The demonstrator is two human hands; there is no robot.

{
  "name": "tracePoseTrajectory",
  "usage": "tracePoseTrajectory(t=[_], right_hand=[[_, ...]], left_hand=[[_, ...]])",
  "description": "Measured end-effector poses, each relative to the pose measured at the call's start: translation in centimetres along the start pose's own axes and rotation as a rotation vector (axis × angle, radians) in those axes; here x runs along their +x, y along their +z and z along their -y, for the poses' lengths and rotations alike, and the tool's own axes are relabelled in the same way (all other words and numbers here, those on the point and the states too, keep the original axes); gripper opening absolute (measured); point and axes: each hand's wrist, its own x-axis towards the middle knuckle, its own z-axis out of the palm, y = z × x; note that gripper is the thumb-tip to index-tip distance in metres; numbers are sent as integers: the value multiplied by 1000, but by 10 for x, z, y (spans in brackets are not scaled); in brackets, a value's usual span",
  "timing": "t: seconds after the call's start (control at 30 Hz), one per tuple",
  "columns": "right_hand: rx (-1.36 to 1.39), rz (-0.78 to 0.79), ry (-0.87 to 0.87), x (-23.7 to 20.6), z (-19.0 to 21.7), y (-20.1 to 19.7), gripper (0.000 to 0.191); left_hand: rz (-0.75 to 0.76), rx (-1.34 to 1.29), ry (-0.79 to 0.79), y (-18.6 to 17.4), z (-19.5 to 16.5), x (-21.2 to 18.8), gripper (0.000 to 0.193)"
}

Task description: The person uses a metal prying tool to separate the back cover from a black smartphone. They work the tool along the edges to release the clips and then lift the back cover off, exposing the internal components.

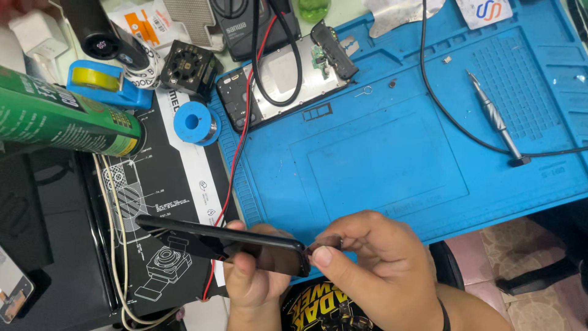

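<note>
Phone (220, 236) held edge-on over counter edge, near blue mat (392, 159). Left hand (254, 273) wrapped round its body; right hand (367, 263) pinching thin dark film (324, 243) at its corner. Risk: uneven pull tears film; loose grip drops phone off counter.

The scene is evenly and brightly lit from above, and colours are rendered vividly. Only short, soft shadows are cast beneath the cables and the screwdriver (497, 120) on the blue mat (398, 159). A pale sheen is seen on the metal plate of the opened phone (288, 79), and a thin highlight runs along the edge of the dark phone (220, 240) held near the lower border. The green can (61, 119) at the left is slightly soft. Mild wide-angle stretching is noticed toward the corners.
</note>
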Motion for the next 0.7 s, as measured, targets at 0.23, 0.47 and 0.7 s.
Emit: tracePoseTrajectory(t=[0.23, 0.47, 0.7], right_hand=[[-349, -105, -157, 0, 9, 6, 14], [-430, -132, -166, 0, 11, 10, 13], [-730, -183, -341, -3, 13, 17, 17]], left_hand=[[-36, 62, -1, -2, -1, -4, 48], [-26, 66, 23, 1, 0, -1, 47], [26, 66, -1, 4, -2, 2, 46]])
